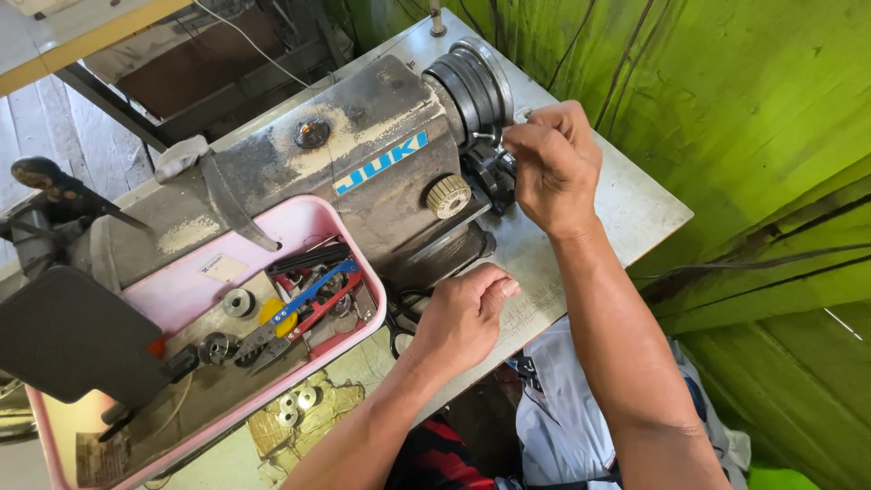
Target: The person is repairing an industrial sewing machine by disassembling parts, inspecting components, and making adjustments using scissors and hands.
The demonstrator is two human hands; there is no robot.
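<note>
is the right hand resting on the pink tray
No, the right hand is up at the handwheel end of the sewing machine, well away from the pink tray.

Bright even daylight, soft shadows, sharp focus, mild wide-angle bending at edges, no glare

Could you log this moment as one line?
right hand: at sewing machine handwheel | left hand: fist on table | pink tray: bobbins, snips

Beside the right hand, the grey metal sewing machine looks worn and matt, its ribbed handwheel dull steel.
</note>
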